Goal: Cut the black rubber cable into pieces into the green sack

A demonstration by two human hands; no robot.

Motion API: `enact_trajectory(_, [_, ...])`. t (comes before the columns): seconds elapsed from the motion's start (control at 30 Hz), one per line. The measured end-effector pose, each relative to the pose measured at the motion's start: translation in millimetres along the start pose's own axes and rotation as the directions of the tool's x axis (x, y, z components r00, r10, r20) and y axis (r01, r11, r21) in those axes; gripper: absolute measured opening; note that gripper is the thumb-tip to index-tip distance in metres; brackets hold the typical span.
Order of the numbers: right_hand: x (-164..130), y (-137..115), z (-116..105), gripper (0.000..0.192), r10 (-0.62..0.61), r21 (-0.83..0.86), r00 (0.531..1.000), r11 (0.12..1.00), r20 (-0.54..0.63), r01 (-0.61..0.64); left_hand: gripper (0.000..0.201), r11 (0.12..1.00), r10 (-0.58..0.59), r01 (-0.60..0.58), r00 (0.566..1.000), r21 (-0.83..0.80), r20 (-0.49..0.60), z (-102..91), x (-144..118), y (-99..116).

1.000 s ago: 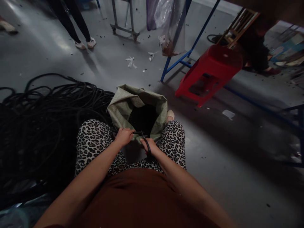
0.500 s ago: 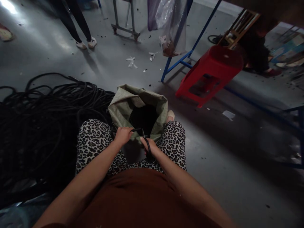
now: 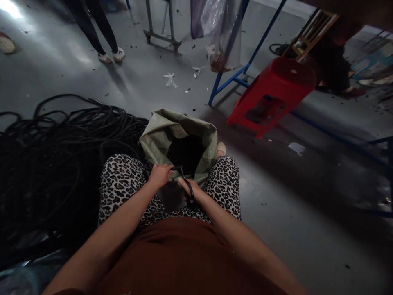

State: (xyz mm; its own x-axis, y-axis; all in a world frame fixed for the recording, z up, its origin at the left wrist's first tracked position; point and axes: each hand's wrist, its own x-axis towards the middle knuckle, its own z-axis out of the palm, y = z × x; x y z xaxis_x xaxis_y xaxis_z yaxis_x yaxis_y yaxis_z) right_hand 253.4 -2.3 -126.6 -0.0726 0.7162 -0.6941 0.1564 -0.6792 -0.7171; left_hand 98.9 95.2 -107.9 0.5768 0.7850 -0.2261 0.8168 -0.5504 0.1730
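My left hand (image 3: pixel 160 175) is closed around a black rubber strip (image 3: pixel 176 168), whose short end sticks out to the right past my fingers. In my right hand (image 3: pixel 190 187) is a pair of scissors (image 3: pixel 191 189) with black handles; its blades point up at the strip's end. Both hands are over the near rim of an open woven sack (image 3: pixel 150 137), which stands between my knees. Dark contents (image 3: pixel 186 151) lie inside the sack, too dim to make out singly. To my left spreads a large heap of long black strips (image 3: pixel 101 123).
A red plastic stool (image 3: pixel 276 94) stands tilted in view at the right, beside a blue metal frame (image 3: pixel 227 84) with clear plastic bags (image 3: pixel 225 45) hanging. A person's legs (image 3: pixel 98 28) are at the back left. Scraps (image 3: pixel 170 80) litter the grey floor.
My right hand has shifted slightly left with the scissors, bringing the blades nearer to my left hand along the strip. My left hand and the sack stay nearly in place.
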Motion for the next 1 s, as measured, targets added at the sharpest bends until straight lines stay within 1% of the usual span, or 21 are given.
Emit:
enact_trajectory(0.27, [-1, -7, -2, 0.046, -0.016, -0.044, 1.0, 0.999, 0.014, 0.016, 0.03, 0.998, 0.058, -0.058, 0.998, 0.006, 0.021, 3.3, 0, 0])
enact_trajectory(0.37, [-1, -10, -2, 0.046, 0.008, -0.051, 1.0, 0.999, 0.004, -0.008, 0.029, 0.997, 0.075, -0.075, 0.997, -0.013, 0.02, 3.3, 0, 0])
enact_trajectory(0.67, [2, -12, 1, 0.045, 0.063, 0.04, 0.997, 0.997, -0.034, -0.062, 0.029, 0.993, 0.089, -0.085, 0.995, -0.079, 0.05, -2.1, -1, 4])
enact_trajectory(0.83, [1, -13, 0, 0.043, 0.079, -0.03, 0.995, 0.996, -0.059, -0.08, 0.029, 0.994, 0.084, -0.079, 0.995, -0.074, 0.058, 0.2, 0, 4])
enact_trajectory(1.0, [-3, -14, -2, 0.037, 0.03, -0.071, 0.995, 0.997, -0.092, -0.037, 0.029, 0.993, 0.098, -0.094, 0.994, -0.068, 0.049, 5.6, 1, 2])
